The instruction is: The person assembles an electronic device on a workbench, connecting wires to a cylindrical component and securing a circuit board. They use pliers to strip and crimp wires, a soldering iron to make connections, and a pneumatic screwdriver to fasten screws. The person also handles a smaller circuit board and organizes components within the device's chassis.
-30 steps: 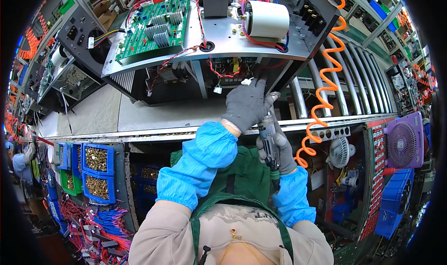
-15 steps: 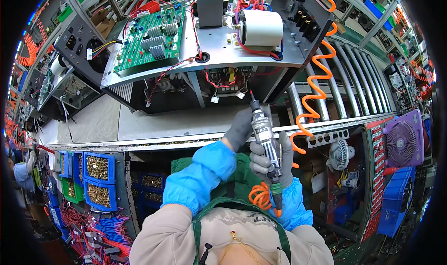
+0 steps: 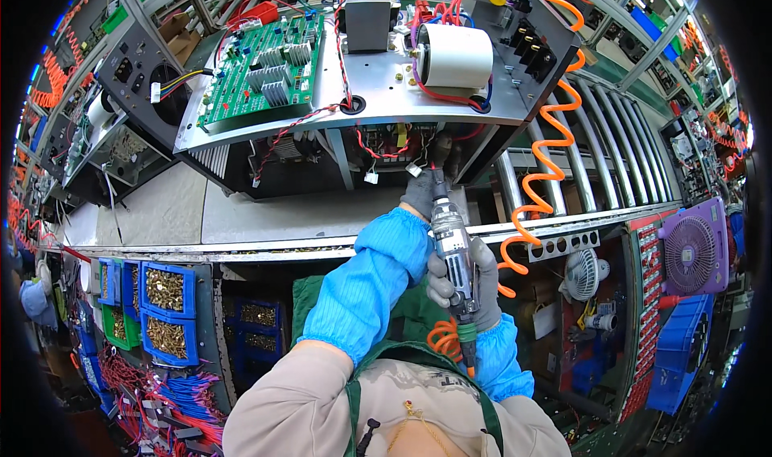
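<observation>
My right hand (image 3: 481, 284), in a grey glove, is wrapped round a pneumatic screwdriver (image 3: 454, 244). The tool points away from me, its bit just in front of the open lower bay of a metal equipment chassis (image 3: 378, 119). My left hand (image 3: 420, 193), in a darker glove, reaches past the tool's tip into that bay; its fingers are lost in shadow, and whatever they touch is hidden. White connectors (image 3: 371, 178) on red-black twisted wires hang at the bay's front. On top of the chassis sit a green circuit board (image 3: 261, 75) and a large white cylinder (image 3: 457, 56).
An orange coiled air hose (image 3: 555, 147) hangs right of the chassis, before metal rollers (image 3: 599, 139). Blue bins of brass-coloured fasteners (image 3: 167, 336) stand lower left, near bundled wires (image 3: 193, 401). A purple fan (image 3: 693, 252) and a white fan (image 3: 585, 274) are at right.
My left hand has moved forward, from beside the screwdriver into the chassis bay. The screwdriver in my right hand has shifted slightly, its rear end moving left.
</observation>
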`<state>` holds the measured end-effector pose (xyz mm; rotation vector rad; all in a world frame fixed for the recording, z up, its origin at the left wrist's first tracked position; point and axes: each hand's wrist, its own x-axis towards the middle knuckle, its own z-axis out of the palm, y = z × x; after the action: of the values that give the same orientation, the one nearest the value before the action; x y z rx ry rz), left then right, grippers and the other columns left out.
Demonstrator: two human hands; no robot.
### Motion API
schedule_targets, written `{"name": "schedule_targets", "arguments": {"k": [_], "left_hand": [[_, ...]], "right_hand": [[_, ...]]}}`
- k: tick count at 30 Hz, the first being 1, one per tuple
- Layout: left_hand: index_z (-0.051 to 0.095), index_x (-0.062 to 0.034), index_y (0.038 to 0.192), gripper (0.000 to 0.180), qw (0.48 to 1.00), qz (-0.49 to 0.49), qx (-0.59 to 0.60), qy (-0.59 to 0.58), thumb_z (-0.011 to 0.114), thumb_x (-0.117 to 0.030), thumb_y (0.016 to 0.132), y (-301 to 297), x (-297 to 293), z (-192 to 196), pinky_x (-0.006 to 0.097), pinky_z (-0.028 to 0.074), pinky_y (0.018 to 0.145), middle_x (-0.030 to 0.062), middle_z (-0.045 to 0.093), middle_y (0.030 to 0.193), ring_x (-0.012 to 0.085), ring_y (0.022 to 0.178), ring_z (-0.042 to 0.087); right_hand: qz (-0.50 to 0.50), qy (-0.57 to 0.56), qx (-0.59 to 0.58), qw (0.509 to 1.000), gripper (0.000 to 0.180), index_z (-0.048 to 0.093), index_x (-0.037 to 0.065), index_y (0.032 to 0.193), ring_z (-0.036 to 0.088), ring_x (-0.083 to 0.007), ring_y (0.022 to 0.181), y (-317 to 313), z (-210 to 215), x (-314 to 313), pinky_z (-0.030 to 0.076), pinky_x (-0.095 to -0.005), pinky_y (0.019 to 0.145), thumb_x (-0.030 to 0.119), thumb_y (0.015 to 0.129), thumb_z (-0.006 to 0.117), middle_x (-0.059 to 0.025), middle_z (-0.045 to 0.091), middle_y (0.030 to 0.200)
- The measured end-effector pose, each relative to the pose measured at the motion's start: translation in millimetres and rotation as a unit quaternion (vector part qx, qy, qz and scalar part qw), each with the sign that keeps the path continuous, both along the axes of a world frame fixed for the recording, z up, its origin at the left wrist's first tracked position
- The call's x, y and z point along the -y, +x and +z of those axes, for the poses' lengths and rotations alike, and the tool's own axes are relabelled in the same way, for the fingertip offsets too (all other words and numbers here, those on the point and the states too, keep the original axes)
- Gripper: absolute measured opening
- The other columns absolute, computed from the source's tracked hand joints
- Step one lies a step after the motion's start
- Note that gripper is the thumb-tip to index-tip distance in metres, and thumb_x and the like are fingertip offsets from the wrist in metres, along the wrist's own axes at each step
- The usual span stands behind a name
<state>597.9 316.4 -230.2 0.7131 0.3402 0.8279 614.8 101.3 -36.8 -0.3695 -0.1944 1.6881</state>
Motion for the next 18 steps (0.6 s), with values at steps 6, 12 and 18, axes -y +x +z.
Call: {"name": "schedule_targets", "arguments": {"k": [6,12,18], "left_hand": [[0.059,-0.0084,0.085,0.017,0.997,0.042,0.068,0.006,0.054,-0.024,0.09,12,-14,-15,0.036,0.048,0.067,0.0089,0.062,0.083,0.0225,0.075,0.058],[0.058,-0.0097,0.088,0.02,0.983,-0.015,0.12,-0.139,0.055,-0.029,0.092,15,-8,23,0.035,0.049,0.059,0.0091,0.059,0.08,0.022,0.07,0.057],[0.06,-0.0081,0.096,0.021,0.969,-0.04,0.188,-0.156,0.053,-0.028,0.094,9,-11,1,0.04,0.051,0.072,0.0108,0.063,0.09,0.0244,0.079,0.061]], "right_hand": [[-0.008,-0.032,0.107,0.994,0.046,0.048,0.007,0.116,0.061,-0.019,0.056,-8,4,-3,0.051,-0.0298,0.043,0.043,0.089,0.055,-0.0127,0.061,0.08],[-0.028,-0.067,0.187,0.98,0.044,0.045,0.01,0.124,0.061,-0.0184,0.054,-7,11,-4,0.052,-0.0296,0.042,0.038,0.091,0.053,-0.0114,0.062,0.08],[-0.018,-0.042,0.137,0.99,0.046,0.047,0.008,0.122,0.064,-0.0201,0.056,-8,2,-3,0.053,-0.0297,0.042,0.041,0.091,0.054,-0.0139,0.064,0.083]]}}
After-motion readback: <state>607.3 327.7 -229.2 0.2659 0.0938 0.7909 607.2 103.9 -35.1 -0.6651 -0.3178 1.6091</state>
